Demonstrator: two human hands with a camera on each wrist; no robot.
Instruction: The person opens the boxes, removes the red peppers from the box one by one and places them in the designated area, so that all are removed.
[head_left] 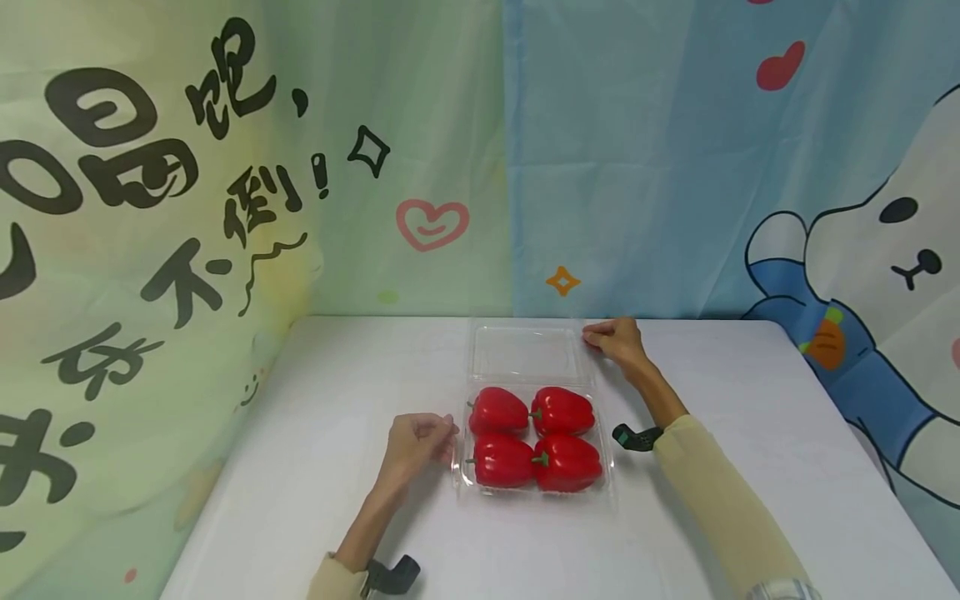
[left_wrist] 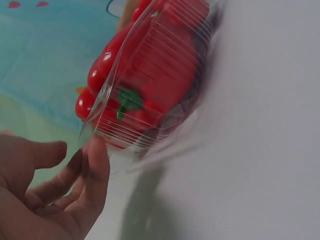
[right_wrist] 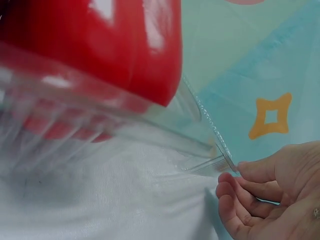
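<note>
Left hand (head_left: pixel 417 442) touches the clamshell tray (head_left: pixel 609 482); right hand (head_left: pixel 617 340) pinches its lid (head_left: pixel 525 350).

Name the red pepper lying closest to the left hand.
The front-left pepper, in the tray's near row, beside the left hand; the other three lie farther right or back.

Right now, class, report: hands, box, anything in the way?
Left hand touching clamshell box edge. Right hand pinching open lid corner. Four red peppers inside. Nothing blocking.
</note>
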